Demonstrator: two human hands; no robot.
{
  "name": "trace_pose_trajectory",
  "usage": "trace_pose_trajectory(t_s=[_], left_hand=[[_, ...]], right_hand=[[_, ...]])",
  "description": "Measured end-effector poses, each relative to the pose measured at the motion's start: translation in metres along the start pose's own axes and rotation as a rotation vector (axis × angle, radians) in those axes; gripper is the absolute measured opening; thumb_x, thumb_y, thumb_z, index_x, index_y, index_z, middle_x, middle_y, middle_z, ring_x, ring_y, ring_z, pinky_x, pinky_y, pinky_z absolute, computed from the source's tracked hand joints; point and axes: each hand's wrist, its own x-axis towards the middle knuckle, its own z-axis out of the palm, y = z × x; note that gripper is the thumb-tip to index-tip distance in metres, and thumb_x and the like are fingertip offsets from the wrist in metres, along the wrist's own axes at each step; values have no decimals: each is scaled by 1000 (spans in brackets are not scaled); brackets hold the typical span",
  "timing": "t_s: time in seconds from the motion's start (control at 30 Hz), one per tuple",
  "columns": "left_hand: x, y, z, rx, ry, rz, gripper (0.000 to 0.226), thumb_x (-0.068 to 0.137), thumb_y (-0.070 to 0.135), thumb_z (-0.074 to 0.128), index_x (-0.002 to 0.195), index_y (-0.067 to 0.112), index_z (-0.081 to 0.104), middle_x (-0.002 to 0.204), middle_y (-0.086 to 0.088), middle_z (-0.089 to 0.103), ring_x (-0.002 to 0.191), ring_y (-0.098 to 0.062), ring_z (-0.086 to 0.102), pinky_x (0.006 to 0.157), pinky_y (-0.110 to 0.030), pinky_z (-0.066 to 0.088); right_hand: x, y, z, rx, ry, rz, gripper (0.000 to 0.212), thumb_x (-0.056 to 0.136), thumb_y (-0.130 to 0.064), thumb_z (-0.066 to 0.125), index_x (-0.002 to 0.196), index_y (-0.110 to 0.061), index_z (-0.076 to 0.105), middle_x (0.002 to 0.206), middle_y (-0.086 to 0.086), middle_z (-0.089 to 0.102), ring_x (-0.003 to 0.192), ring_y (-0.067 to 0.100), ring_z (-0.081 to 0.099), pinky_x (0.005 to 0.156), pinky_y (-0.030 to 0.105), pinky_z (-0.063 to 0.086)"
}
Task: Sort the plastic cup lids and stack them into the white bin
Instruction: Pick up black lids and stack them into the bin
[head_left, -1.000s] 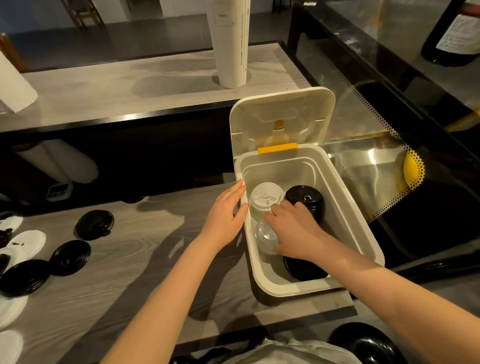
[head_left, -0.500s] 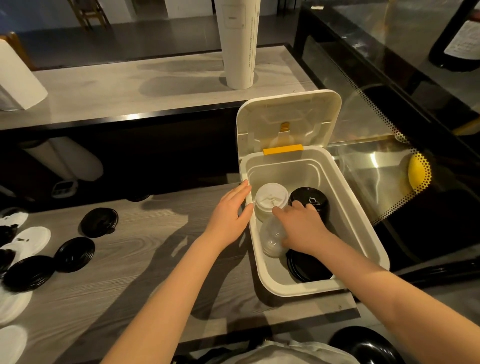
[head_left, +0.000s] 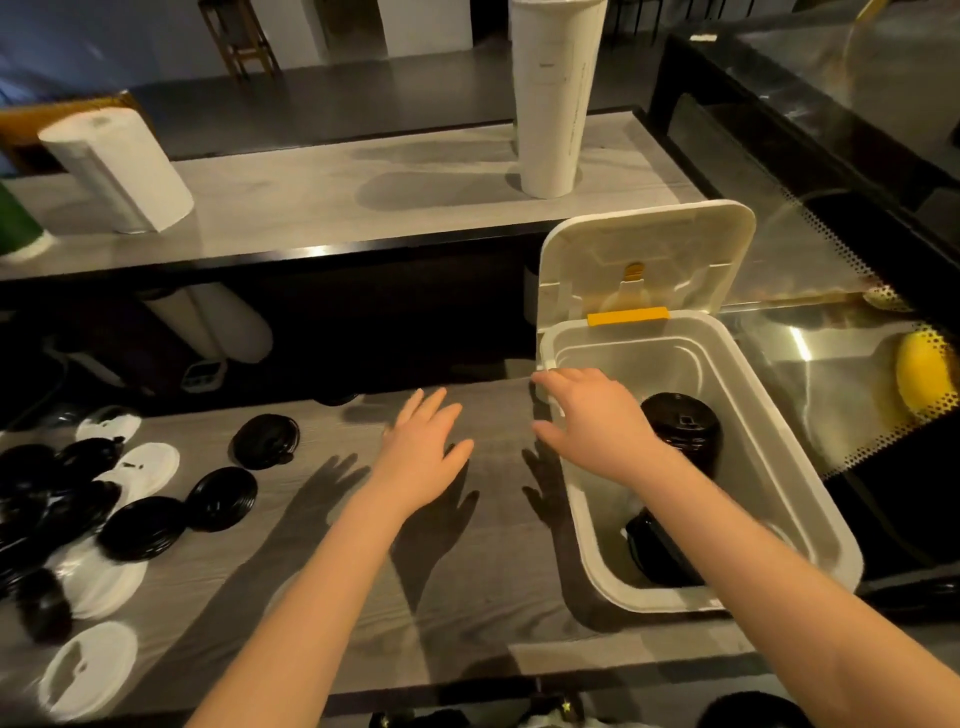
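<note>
The white bin (head_left: 810, 499) stands open at the right of the grey table, its hinged lid (head_left: 644, 260) tipped up behind it. Inside I see a stack of black lids (head_left: 683, 428) and more black lids (head_left: 654, 551) near the front wall; my right arm hides the rest. My right hand (head_left: 597, 426) hovers over the bin's left rim, fingers spread, holding nothing. My left hand (head_left: 423, 454) is above the table left of the bin, flat and empty. Loose black lids (head_left: 221, 499) and white lids (head_left: 88, 670) lie scattered at the left.
A raised counter behind carries a tall stack of white cups (head_left: 553, 98) and a paper towel roll (head_left: 117, 171). A glass display case (head_left: 831, 322) with a yellow object (head_left: 924, 371) sits to the right of the bin. The table's front edge runs along the bottom.
My right hand has come up out of the bin to its left rim, empty. My left hand has left the bin's rim and moved left over the table. The view has swung left.
</note>
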Motion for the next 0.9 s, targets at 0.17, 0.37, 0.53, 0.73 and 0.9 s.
trace_pose_trajectory(t_s=[0.17, 0.37, 0.53, 0.73, 0.9], left_hand=[[-27, -73, -15, 28, -65, -118, 58, 96, 41, 43, 147, 18, 27, 158, -2, 11, 146, -23, 2, 116, -48, 17], [-57, -173, -26, 38, -226, -245, 61, 96, 44, 42, 149, 21, 21, 159, 0, 7, 146, -22, -1, 115, -47, 15], [-72, -252, -29, 65, -265, -349, 63, 95, 41, 44, 149, 18, 20, 158, -2, 10, 145, -24, 7, 115, -44, 20], [-82, -337, -42, 124, -225, -446, 69, 88, 49, 52, 143, 16, 28, 152, -5, 23, 141, -25, 18, 110, -43, 28], [-83, -383, -44, 54, -313, -455, 79, 86, 52, 55, 147, 16, 19, 157, -7, 10, 143, -27, 14, 111, -38, 28]], right_hand=[[26, -63, 22, -1, -36, -104, 59, 91, -41, 52, 144, -19, 34, 144, 3, 43, 132, 25, 38, 105, 40, 38], [55, -147, 69, 14, -202, -92, 55, 91, -40, 53, 139, -17, 38, 139, 9, 45, 128, 29, 40, 101, 42, 41], [74, -206, 119, 66, -381, -79, 56, 92, -36, 54, 142, -20, 36, 146, 6, 37, 132, 28, 37, 104, 41, 39], [97, -273, 187, 74, -569, -65, 57, 90, -36, 55, 141, -20, 36, 140, 9, 38, 128, 31, 41, 104, 40, 39], [124, -327, 216, 33, -493, -95, 75, 91, -32, 55, 150, -24, 10, 155, 13, 15, 131, 39, 36, 101, 47, 42]])
